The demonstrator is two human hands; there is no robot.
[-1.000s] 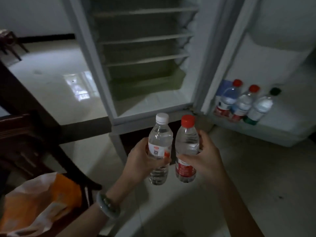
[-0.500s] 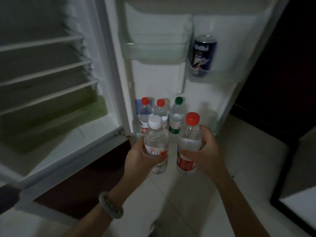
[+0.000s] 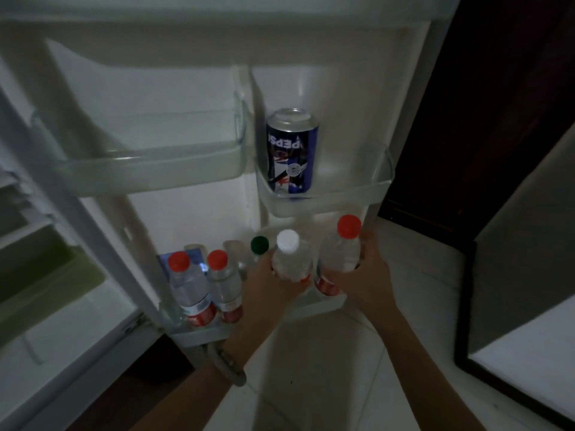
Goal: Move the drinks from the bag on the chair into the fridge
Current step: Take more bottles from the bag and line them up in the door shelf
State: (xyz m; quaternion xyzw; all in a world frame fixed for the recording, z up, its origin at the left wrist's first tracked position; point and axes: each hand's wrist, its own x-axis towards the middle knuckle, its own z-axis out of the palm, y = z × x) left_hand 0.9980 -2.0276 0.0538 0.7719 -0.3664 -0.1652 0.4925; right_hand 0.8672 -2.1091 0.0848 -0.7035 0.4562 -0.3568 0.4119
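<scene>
My left hand grips a white-capped water bottle. A red-capped water bottle is held in my right hand. Both bottles are low inside the bottom shelf of the open fridge door, at its right end. Two red-capped bottles stand at the shelf's left end, and a green-capped bottle stands just left of my left hand, mostly hidden. A blue Pepsi can sits in the small door bin above. The bag and chair are out of view.
A wider clear door bin hangs at upper left with nothing in it. The fridge interior with shelves and a green drawer lies at the far left. Pale floor tiles spread below, and dark wooden furniture stands to the right.
The view has swung right and closer to the door. Both hands have carried their bottles forward and down into the bottom door shelf, right of the green-capped bottle.
</scene>
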